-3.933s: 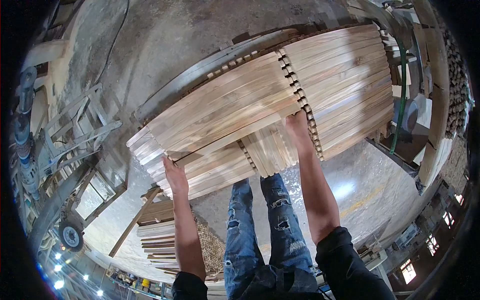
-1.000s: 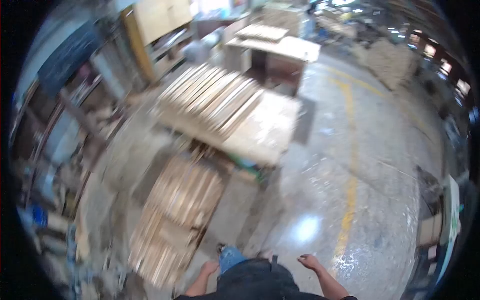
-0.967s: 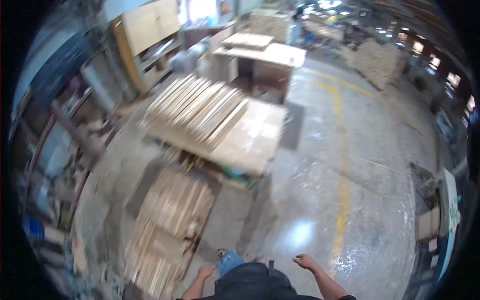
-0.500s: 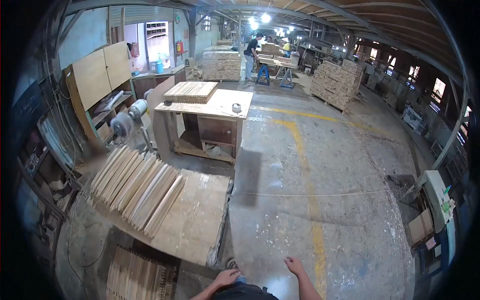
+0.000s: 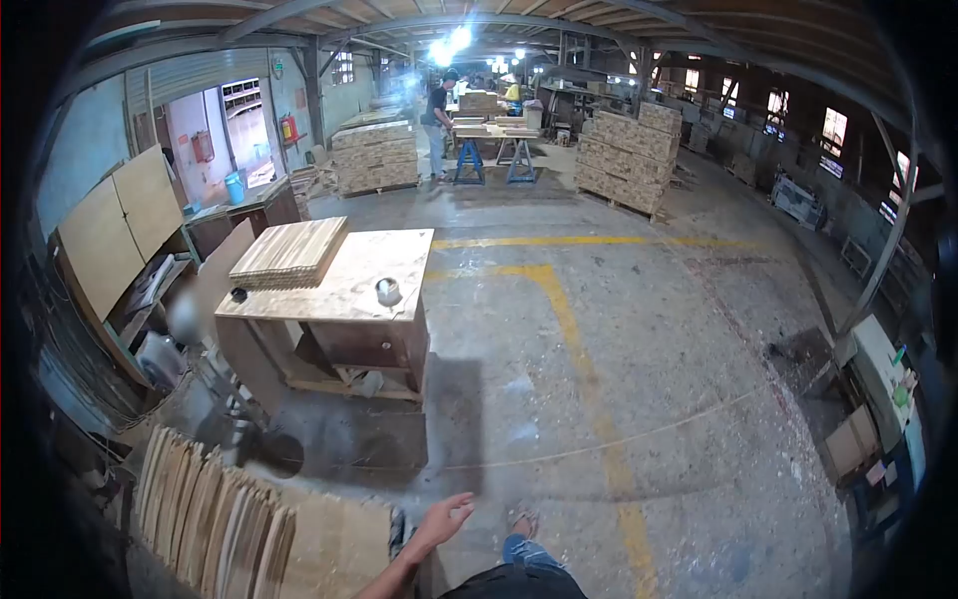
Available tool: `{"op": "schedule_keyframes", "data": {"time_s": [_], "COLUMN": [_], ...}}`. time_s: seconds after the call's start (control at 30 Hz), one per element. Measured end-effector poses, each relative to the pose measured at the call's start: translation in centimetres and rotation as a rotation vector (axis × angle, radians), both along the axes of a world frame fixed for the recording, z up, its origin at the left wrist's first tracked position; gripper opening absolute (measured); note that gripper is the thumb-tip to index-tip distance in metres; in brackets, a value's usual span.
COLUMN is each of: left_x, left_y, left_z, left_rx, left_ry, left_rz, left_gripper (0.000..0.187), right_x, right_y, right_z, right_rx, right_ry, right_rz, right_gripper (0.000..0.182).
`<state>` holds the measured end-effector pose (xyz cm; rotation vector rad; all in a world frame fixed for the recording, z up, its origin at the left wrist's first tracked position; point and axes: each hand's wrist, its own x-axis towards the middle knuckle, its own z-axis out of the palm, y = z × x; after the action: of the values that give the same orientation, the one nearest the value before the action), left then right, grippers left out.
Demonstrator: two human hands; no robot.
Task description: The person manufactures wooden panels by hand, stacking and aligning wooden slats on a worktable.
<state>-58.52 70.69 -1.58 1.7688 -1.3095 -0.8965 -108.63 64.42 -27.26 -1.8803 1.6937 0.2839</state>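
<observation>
My left hand (image 5: 446, 519) hangs in front of my body at the bottom centre. Its fingers are loosely bent and apart, with nothing held in them. Nearest to it is the right edge of a wooden board surface (image 5: 344, 544), where a row of thin wooden slats (image 5: 215, 514) leans close together. The hand appears apart from both. My right hand is out of the picture. Below, one foot (image 5: 524, 524) in a sandal steps on the concrete floor.
Ahead on the left stands a workbench (image 5: 344, 314) with stacked wooden panels (image 5: 289, 250) and a tape roll (image 5: 387, 291). Yellow lines (image 5: 569, 329) mark the floor. Farther off are stacked wood pallets (image 5: 627, 160) and a person (image 5: 437, 120) beside blue trestles (image 5: 469, 163). A cluttered table (image 5: 878, 374) stands right.
My view has moved forward, so the workbench is closer and the slats sit lower. My left hand has swung up and forward. My right hand has left the view.
</observation>
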Motion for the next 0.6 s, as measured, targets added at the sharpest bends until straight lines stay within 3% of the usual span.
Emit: {"op": "schedule_keyframes", "data": {"time_s": [0.13,0.2,0.23,0.27,0.3,0.33,0.37,0.43,0.5,0.6], "left_x": [1.0,0.0,-0.1,0.4,1.1,2.0,3.2,6.1,9.6,15.8], "left_y": [-8.9,-13.3,-15.7,-18.2,-20.7,-23.3,-25.8,-30.5,-35.4,-42.7], "left_z": [-1.7,-1.6,-1.3,-0.7,0.1,1.4,2.3,3.0,2.9,4.6], "left_rx": [0.065,0.147,0.145,0.102,0.060,0.076,0.083,0.031,-0.039,-0.063], "left_ry": [0.086,0.242,0.262,0.249,0.230,0.229,0.230,0.222,0.226,0.232], "left_rz": [0.106,0.122,0.130,0.110,0.093,0.098,0.115,0.131,0.169,0.220], "left_gripper": [0.040,0.040,0.040,0.040,0.040,0.036,0.036,0.041,0.040,0.038], "right_x": [5.1,4.3,10.4,14.7,20.0,24.0,28.2,36.1,41.8,46.8], "right_y": [-15.8,-22.3,-29.4,-36.6,-42.1,-48.6,-53.7,-59.7,-63.9,-67.7], "right_z": [0.1,-3.1,3.3,4.2,9.4,11.9,14.3,21.2,22.9,20.5], "right_rx": [-0.048,-0.059,0.030,-0.220,-0.411,-0.392,-0.352,-0.498,-0.539,-0.314], "right_ry": [-0.058,-0.055,0.023,-0.058,-0.293,-0.330,-0.347,-0.555,-0.682,-0.682], "right_rz": [0.083,0.124,0.094,0.104,0.027,0.135,0.096,0.092,0.071,0.128], "right_gripper": [0.050,0.050,0.050,0.045,0.039,0.038,0.040,0.038,0.038,0.038]}}
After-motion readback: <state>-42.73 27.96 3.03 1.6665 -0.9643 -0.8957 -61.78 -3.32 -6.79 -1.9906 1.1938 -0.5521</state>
